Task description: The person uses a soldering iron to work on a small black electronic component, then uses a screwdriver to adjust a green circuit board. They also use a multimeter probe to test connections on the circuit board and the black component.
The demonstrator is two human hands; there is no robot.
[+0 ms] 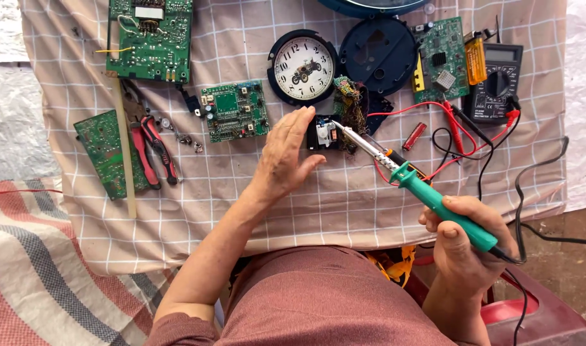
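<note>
Wall clock face (302, 67), red-handled pliers (153, 150), black multimeter (498, 82), checked cloth (344, 192)

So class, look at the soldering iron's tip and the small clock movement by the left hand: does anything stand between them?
Nothing visible does. The right hand holds the green soldering iron, and its tip already lies over the small clock movement. The left hand is open beside the movement's left edge, and the wire tangle sits behind it.

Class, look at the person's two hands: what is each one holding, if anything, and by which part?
The right hand grips the green soldering iron by the rear of its handle, near the cord. The left hand holds nothing; it is open beside the small clock movement.
</note>
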